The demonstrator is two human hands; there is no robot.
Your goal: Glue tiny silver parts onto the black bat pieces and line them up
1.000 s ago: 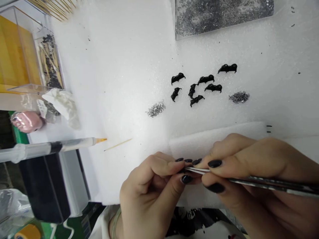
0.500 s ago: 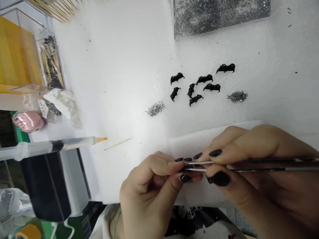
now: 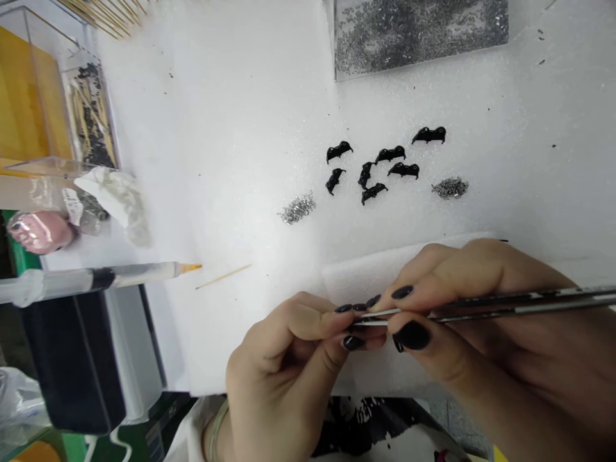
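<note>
My right hand [image 3: 481, 301] grips a pair of slim metal tweezers [image 3: 505, 305] whose tips point left into the fingertips of my left hand [image 3: 293, 359]. The left thumb and fingers are pinched together around something tiny at the tweezer tips; it is hidden by the fingers. Both hands hover over a white foam strip [image 3: 366, 276] near the front edge. Farther back, several small black shaped pieces [image 3: 380, 167] lie scattered on the white foam mat [image 3: 231, 128], with a pile of silver rings [image 3: 297, 209] to their left and a darker pile of rings [image 3: 450, 188] to their right.
A syringe with an orange tip [image 3: 101, 278] and a wooden toothpick [image 3: 224, 276] lie at the left. A clear box with sticks [image 3: 89, 109], a crumpled bag [image 3: 118, 199] and a black-and-white device [image 3: 91, 359] stand along the left edge. A tray of grey beads [image 3: 414, 29] sits at the back.
The tweezers have swung from pointing down-right to nearly level, rising at the right end. Both hands have stayed pinched together at the same spot; the view shifted slightly.
</note>
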